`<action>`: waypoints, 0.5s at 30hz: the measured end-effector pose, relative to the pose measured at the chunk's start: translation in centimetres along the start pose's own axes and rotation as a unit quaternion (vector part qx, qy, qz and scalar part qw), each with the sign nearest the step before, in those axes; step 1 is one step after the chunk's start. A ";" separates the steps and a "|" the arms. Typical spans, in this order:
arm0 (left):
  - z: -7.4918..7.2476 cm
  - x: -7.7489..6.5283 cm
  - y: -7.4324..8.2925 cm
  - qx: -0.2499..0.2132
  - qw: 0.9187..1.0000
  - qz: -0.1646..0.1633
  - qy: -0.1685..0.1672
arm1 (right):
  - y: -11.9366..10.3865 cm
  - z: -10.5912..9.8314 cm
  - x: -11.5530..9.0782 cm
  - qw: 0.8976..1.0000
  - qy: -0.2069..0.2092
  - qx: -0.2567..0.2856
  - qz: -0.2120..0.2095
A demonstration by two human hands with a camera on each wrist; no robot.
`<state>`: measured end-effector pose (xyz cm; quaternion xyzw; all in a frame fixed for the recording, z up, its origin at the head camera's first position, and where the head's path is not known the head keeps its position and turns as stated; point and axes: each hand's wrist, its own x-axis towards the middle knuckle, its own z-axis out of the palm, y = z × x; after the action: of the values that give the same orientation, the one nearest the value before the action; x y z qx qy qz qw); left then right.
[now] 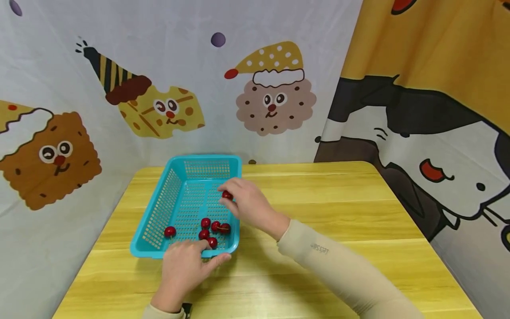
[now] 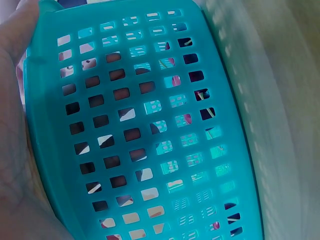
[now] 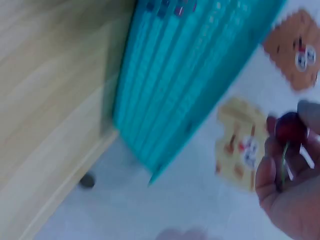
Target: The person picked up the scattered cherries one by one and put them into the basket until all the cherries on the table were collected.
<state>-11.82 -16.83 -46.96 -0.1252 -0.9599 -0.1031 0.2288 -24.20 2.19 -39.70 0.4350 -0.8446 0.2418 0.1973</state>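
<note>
A turquoise plastic basket (image 1: 137, 248) with perforated walls stands on the wooden table. My left hand (image 1: 184, 268) grips its near rim, fingers over the inside and thumb spread along the outside. In the left wrist view the basket's slotted wall (image 2: 165, 120) fills the middle, with the left hand (image 2: 17, 150) at its edge. At the basket's right side, my right hand (image 1: 251, 206) pinches a dark red cherry (image 1: 227, 195); the right wrist view shows this cherry (image 3: 291, 128) with a green stem hanging down. Several cherries (image 1: 205, 223) lie in the basket's near right corner, and one cherry (image 1: 170, 231) lies near left.
The light wooden table (image 1: 318, 199) extends to the right of the basket. Behind it hangs a white cloth (image 1: 179, 44) printed with cartoon biscuits and cheese, and a patterned curtain (image 1: 422, 110) hangs at the right.
</note>
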 end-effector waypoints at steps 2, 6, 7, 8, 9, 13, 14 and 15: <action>0.1 0.0 0.0 -0.003 1.000 0.004 0.008 | -1.1 1.5 0.2 0.998 -0.042 -0.011 -0.042; 0.3 -0.1 0.2 -0.010 1.000 0.013 0.022 | -2.5 4.4 -0.1 0.990 -0.137 0.000 -0.019; 0.3 -0.1 0.2 -0.012 1.000 0.014 0.024 | -2.6 5.0 -0.2 0.989 -0.149 0.005 -0.001; 0.4 -0.1 0.2 -0.013 0.999 0.017 0.028 | -2.6 5.5 -0.3 0.987 -0.158 0.011 0.016; 0.4 -0.1 0.1 -0.013 0.999 0.020 0.031 | -2.6 5.7 -0.3 0.986 -0.165 0.013 0.033; 0.2 0.0 -0.2 -0.010 0.999 0.021 0.036 | -2.7 6.3 -0.2 0.985 -0.165 -0.003 0.053; 0.2 0.0 -0.3 -0.009 0.999 0.021 0.036 | -2.7 6.4 -0.1 0.984 -0.169 -0.012 0.056; 0.1 0.0 -0.3 -0.009 0.999 0.020 0.035 | -2.8 6.5 -0.1 0.983 -0.172 -0.023 0.058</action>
<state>-11.97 -17.11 -47.11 -0.1425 -0.9476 -0.1120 0.2633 -22.58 -2.93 -44.29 0.4156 -0.8951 0.1549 0.0444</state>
